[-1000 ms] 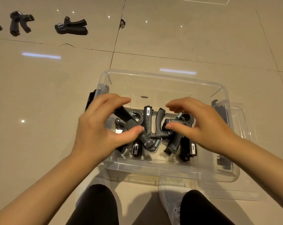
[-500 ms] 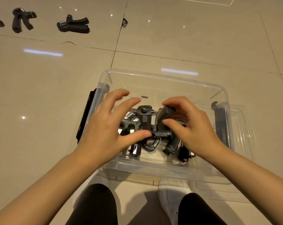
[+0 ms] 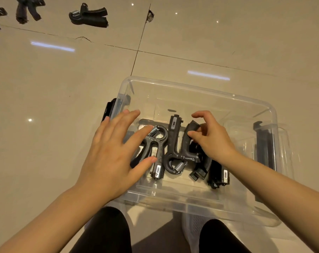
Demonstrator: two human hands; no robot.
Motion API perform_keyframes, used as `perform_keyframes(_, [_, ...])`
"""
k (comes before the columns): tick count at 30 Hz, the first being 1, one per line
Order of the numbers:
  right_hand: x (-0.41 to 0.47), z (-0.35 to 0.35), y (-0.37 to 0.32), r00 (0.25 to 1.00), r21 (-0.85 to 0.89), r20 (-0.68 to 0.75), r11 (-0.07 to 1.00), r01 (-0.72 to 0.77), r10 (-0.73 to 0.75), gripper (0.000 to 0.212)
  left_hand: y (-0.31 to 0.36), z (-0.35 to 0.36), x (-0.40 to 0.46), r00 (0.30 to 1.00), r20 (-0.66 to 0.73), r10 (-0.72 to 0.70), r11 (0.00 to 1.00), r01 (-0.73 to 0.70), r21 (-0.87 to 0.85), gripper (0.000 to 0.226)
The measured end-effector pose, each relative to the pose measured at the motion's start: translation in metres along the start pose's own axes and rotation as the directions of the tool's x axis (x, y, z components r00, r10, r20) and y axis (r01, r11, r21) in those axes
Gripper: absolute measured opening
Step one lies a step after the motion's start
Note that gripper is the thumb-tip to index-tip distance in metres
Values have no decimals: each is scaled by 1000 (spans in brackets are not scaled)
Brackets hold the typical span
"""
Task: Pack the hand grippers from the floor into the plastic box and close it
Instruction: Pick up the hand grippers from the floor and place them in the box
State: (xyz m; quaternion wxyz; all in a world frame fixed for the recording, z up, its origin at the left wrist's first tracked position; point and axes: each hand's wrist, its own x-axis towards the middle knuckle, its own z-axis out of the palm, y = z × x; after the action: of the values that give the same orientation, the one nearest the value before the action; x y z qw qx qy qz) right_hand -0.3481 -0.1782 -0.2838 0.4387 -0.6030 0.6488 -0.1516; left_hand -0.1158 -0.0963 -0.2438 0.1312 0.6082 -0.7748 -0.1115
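head view looks down into a clear, lidless plastic box (image 3: 197,92) on beige glossy floor tiles (image 3: 45,106), with black latch clips (image 3: 109,110) on its left and right ends. several black hand grippers with metal springs (image 3: 175,154) lie packed side by side on its near floor. left hand (image 3: 111,154) hovers over the box's left part with fingers straight and spread, gripping nothing, and it hides part of the leftmost gripper. right hand (image 3: 211,139) reaches in from the right, its thumb and curled fingers pinching the upper handle of one gripper, and covers those beneath it. three more black hand grippers (image 3: 89,15) lie on the tiles well apart from the box, at the far left. black-clad knees (image 3: 107,232) and a white mesh shoe (image 3: 193,223) show at the near edge.
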Motion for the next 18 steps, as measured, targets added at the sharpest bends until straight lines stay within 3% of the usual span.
perform_keyframes(3, [2, -2, 6, 982, -432, -39, 889, 151, -185, 44, -1, 0, 0, 1000, -2, -6, 1000, 6, -11, 57])
perform_keyframes(5, [-2, -2, 10, 953, -597, 41, 757, 265, -301, 45, -1, 0, 0, 1000, -3, -2, 1000, 2, -18, 56])
perform_keyframes(8, [-13, 10, 16, 869, -686, 304, 543, 484, -391, 56, 0, -1, 0, 1000, 2, 2, 1000, -2, -14, 55])
perform_keyframes(10, [-13, 16, 20, 839, -721, 396, 440, 535, -372, 66, 0, -2, 0, 1000, 7, -2, 1000, 2, -14, 55])
perform_keyframes(18, [-6, 9, 18, 862, -785, 416, 364, 501, -290, 63, 0, -2, 1, 1000, -6, -11, 998, 11, -54, 52])
